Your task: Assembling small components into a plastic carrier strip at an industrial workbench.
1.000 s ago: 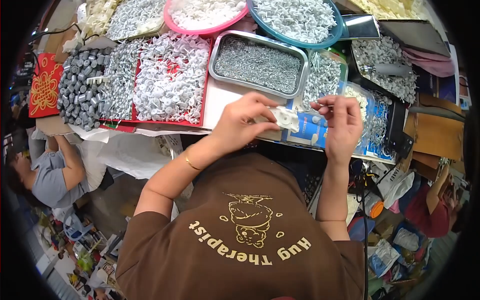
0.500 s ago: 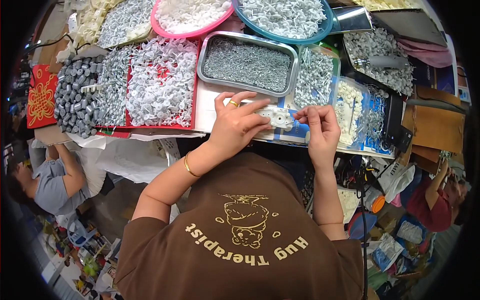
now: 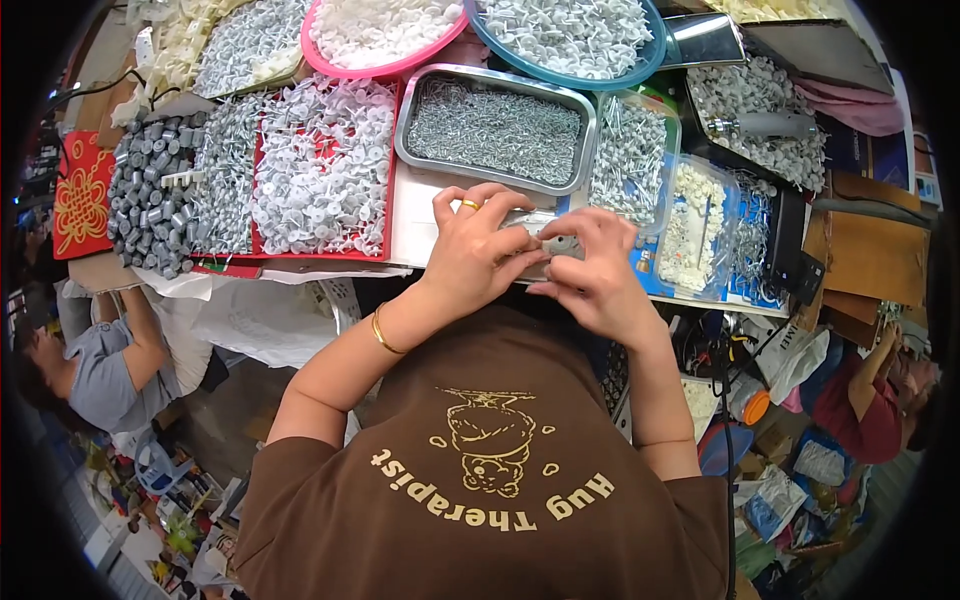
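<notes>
Both my hands meet over a small white plastic piece [image 3: 539, 217] at the table's front edge, below a metal tray of small screws [image 3: 402, 128]. My left hand [image 3: 470, 245], with a ring and a bracelet, has its fingers bent around the piece's left side and holds it. From the right, my right hand [image 3: 602, 278] curls over the piece with thumb and fingertips drawn together. What lies between those fingertips is hidden. Most of the white piece is covered by my fingers.
Left stands a red tray of white plastic parts [image 3: 389, 200], beside grey cylindrical caps [image 3: 150, 190]. Right are clear boxes of screws [image 3: 672, 165] and cream parts [image 3: 697, 290]. Pink [image 3: 380, 72] and teal basins [image 3: 590, 84] stand behind. One person [image 3: 130, 355] sits left, another [image 3: 880, 395] right.
My right hand has moved left and down from beside the white piece onto it, covering much of it. The left hand stays in nearly the same place.
</notes>
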Action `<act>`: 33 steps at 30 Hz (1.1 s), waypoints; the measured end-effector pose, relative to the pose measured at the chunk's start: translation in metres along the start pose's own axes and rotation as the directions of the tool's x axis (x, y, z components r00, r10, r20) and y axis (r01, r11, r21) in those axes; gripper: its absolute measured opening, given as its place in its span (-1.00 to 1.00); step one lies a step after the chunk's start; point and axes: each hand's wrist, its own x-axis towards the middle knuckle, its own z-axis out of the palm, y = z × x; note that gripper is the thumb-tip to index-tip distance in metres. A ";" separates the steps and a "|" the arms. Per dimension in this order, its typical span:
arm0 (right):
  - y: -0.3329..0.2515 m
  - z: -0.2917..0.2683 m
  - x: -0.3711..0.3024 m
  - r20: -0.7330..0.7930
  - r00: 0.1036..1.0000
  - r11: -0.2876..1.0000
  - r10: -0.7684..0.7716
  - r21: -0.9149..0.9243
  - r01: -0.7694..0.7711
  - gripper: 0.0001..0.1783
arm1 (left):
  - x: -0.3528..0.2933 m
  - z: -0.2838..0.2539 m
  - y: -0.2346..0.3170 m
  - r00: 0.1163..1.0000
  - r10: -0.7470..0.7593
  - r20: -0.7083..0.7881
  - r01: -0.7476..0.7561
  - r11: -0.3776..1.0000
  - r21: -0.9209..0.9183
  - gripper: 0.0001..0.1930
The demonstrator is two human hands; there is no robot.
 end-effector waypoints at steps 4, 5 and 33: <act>0.034 -0.013 0.011 -0.179 0.950 0.967 0.254 0.073 -0.245 -0.76 | -0.005 0.001 -0.002 1.000 -0.011 -0.015 0.011 1.000 -0.003 -0.82; 0.056 -0.014 0.011 -0.266 0.857 0.897 0.441 0.161 -0.411 -0.77 | -0.002 0.000 -0.001 1.000 0.000 -0.015 0.000 1.000 -0.012 -0.82; -0.010 0.020 0.012 -0.244 0.894 0.918 0.376 0.229 -0.323 -0.80 | -0.003 -0.133 -0.168 0.909 -0.213 -0.359 0.363 0.828 0.427 -0.87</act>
